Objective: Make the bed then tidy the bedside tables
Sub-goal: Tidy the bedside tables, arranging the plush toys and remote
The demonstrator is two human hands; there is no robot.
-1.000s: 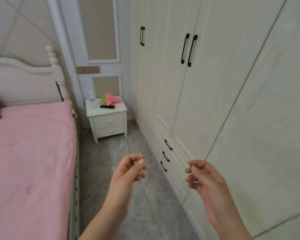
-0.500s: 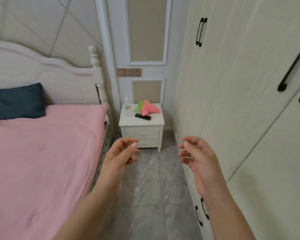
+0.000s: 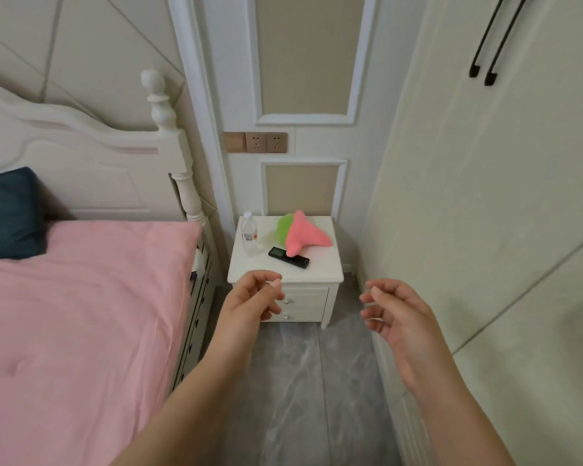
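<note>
While both bare forearms are stretched forward over the grey marbled floor tiles (image 3: pixel 303 391), nothing is gripped by either hand. The left hand (image 3: pixel 253 297) is seen with fingers loosely curled, thumb laid near the index tip, empty. The right hand (image 3: pixel 398 314) is held just as slack, its fingers bent inward, and nothing is carried. To the left of the left hand, the bed with its smooth pink quilted cover (image 3: pixel 81 317) is spread flat, and a dark blue pillow (image 3: pixel 7 213) is propped at the far end against the white carved wooden headboard (image 3: pixel 81 163). Just beyond the left hand's fingertips, the small white two-drawer bedside table (image 3: pixel 323 274) is found, its front edge partly covered by that hand. On its top, farther off, a black slim remote-like device (image 3: pixel 288 257) is laid flat, with a clear plastic water bottle (image 3: pixel 249 234) stood upright to its left. Behind the device, a pink and green plush toy (image 3: pixel 300 235) is slumped, overlapping it. To the right of the right hand, cream wardrobe doors (image 3: pixel 485 196) are lined up, black bar handles (image 3: pixel 485 45) seen high up. Farthest back, brown wall sockets (image 3: pixel 256 142) are set above the table.
</note>
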